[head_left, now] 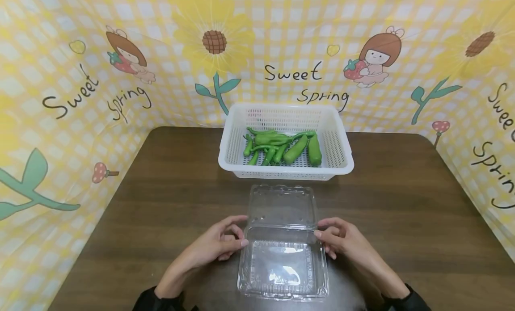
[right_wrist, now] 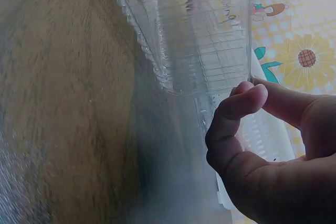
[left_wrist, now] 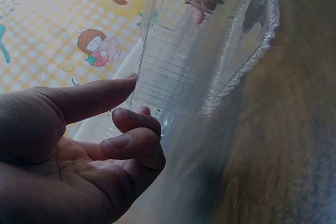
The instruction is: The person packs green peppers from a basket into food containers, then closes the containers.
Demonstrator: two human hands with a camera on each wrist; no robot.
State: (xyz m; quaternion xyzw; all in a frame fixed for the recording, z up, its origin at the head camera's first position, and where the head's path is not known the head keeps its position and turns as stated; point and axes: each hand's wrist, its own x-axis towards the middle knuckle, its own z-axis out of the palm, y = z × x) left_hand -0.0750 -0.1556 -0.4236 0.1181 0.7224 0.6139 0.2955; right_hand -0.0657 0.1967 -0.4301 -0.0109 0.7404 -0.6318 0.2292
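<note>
A clear plastic clamshell container (head_left: 282, 262) lies open on the brown table (head_left: 402, 221), with its lid (head_left: 281, 206) folded flat away from me. My left hand (head_left: 241, 231) holds its left side at the hinge, thumb tip on the base's corner and curled fingers by the lid. My right hand (head_left: 323, 228) holds the right side the same way. In the left wrist view the left hand (left_wrist: 126, 106) has its thumb against the container (left_wrist: 205, 51). In the right wrist view the right hand (right_wrist: 248, 94) pinches the rim of the container (right_wrist: 194, 35). The container holds nothing.
A white slotted basket (head_left: 286, 170) stands just behind the lid, with several green peppers (head_left: 281, 148) in it. Its white wall shows behind each hand (left_wrist: 102, 127) (right_wrist: 262, 135). A yellow printed backdrop (head_left: 80, 101) encloses the table on three sides.
</note>
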